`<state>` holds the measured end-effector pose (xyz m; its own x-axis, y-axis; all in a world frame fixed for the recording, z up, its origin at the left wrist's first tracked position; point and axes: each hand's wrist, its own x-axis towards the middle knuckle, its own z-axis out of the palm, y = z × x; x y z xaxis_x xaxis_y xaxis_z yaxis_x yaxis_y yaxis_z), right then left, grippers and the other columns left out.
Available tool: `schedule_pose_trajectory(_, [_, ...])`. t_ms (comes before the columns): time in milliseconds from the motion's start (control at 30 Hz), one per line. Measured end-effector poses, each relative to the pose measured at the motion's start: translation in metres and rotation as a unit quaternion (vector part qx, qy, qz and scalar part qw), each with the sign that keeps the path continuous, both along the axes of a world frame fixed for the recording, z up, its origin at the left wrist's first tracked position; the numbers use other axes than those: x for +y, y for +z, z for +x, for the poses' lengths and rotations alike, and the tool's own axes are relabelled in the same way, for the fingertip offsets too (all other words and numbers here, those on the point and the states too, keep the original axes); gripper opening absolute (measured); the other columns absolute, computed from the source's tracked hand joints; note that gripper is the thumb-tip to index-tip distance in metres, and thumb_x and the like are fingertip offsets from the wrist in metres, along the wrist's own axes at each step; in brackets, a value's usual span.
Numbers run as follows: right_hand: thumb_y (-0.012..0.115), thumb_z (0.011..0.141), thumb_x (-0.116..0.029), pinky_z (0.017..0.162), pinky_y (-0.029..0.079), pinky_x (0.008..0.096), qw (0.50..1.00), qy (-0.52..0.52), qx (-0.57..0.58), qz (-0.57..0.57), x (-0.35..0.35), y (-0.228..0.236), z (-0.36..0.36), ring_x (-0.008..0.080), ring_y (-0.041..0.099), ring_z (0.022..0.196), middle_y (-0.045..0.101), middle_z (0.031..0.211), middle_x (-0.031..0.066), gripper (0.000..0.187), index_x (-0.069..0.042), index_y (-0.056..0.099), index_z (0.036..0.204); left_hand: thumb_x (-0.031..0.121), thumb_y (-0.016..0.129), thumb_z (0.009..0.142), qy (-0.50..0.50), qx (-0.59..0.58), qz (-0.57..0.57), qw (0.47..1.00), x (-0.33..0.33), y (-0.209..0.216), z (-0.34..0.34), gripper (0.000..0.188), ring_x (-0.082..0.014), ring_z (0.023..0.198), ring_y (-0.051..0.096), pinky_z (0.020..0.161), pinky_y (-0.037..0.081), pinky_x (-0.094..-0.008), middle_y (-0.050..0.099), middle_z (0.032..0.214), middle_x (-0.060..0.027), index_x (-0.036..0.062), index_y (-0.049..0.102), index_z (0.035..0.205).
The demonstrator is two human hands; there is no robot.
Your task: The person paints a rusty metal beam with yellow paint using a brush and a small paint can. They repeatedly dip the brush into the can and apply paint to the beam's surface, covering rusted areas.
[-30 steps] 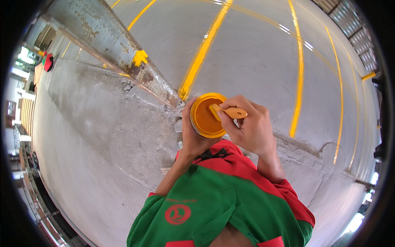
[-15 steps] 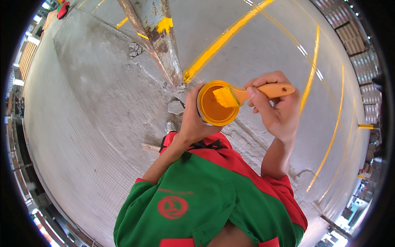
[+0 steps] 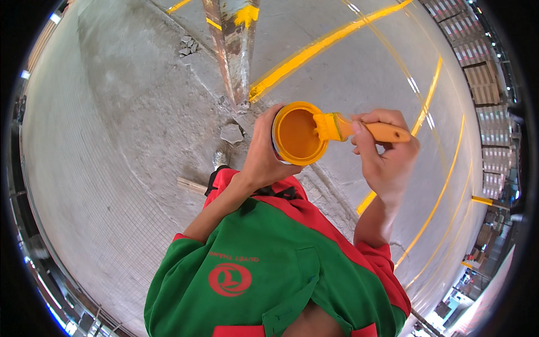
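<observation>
My left hand (image 3: 265,149) is wrapped round the left side of an open paint can (image 3: 283,156), whose rim is coated yellow. Orange-yellow paint (image 3: 297,133) shows inside it. In my right hand (image 3: 387,149) is a paintbrush (image 3: 384,132) with an orange handle, pinched between thumb and fingers. Its yellow-loaded bristles (image 3: 325,127) lie over the can's right rim, seemingly against it. Beyond the can a rusty steel column (image 3: 233,56) rises from the floor, with a patch of yellow paint (image 3: 247,16) on it.
A wide yellow stripe (image 3: 314,53) runs along the concrete floor from the column's foot. Thinner yellow lines (image 3: 438,191) cross the right side. Broken concrete (image 3: 231,133) lies near my shoe (image 3: 219,159), by a wood strip (image 3: 191,185). Stacked pallets (image 3: 483,81) line the far right.
The brush has shifted right across the can, from over the opening to its right rim. My view has turned, so the column and stripe appear farther right.
</observation>
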<state>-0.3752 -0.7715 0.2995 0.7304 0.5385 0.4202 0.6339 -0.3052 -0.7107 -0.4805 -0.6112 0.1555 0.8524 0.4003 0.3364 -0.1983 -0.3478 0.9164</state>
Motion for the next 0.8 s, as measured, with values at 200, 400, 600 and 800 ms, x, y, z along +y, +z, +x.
schedule_pose_trajectory(200, [0.078, 0.079, 0.007, 0.065, 0.054, 0.0276, 0.970, 0.235, 0.050, 0.037, -0.009, 0.001, 0.019, 0.0200, 0.069, 0.073, 0.075, 0.102, 0.0160, 0.021, -0.002, 0.066, 0.095, 0.011, 0.090, 0.058, 0.000, 0.014, 0.003, 1.000, 0.009, -0.006, -0.005, 0.109, -0.0404, 0.133, 0.043, 0.113, 0.037, -0.0467, 0.044, 0.140, -0.0212, 0.0015, 0.031, 0.149])
schedule_pose_trajectory(400, [0.077, 0.074, 0.009, 0.071, 0.055, 0.0305, 0.939, 0.332, 0.089, 0.012, -0.017, -0.015, 0.034, 0.0223, 0.070, 0.080, 0.075, 0.104, 0.0163, 0.025, -0.004, 0.064, 0.091, 0.013, 0.092, 0.056, 0.012, 0.012, -0.012, 1.000, 0.012, -0.006, -0.009, 0.112, -0.0401, 0.133, 0.043, 0.113, 0.037, -0.0467, 0.045, 0.140, -0.0209, 0.0016, 0.030, 0.149])
schedule_pose_trajectory(600, [0.069, 0.080, 0.009, 0.074, 0.055, 0.0280, 0.950, 0.271, 0.156, 0.003, -0.030, -0.024, 0.033, 0.0196, 0.071, 0.085, 0.074, 0.100, 0.0145, 0.026, -0.002, 0.059, 0.101, 0.012, 0.092, 0.056, 0.019, 0.012, 0.011, 1.000, 0.012, -0.005, -0.010, 0.113, -0.0401, 0.134, 0.043, 0.114, 0.037, -0.0466, 0.044, 0.142, -0.0212, 0.0025, 0.031, 0.150])
schedule_pose_trajectory(800, [0.067, 0.082, 0.008, 0.078, 0.056, 0.0278, 0.956, 0.250, 0.151, 0.021, -0.044, -0.020, 0.042, 0.0181, 0.073, 0.090, 0.074, 0.100, 0.0157, 0.027, 0.000, 0.056, 0.106, 0.012, 0.092, 0.055, 0.026, 0.018, 0.021, 0.999, 0.008, -0.006, -0.009, 0.114, -0.0408, 0.135, 0.042, 0.114, 0.036, -0.0472, 0.043, 0.143, -0.0211, 0.0032, 0.030, 0.150])
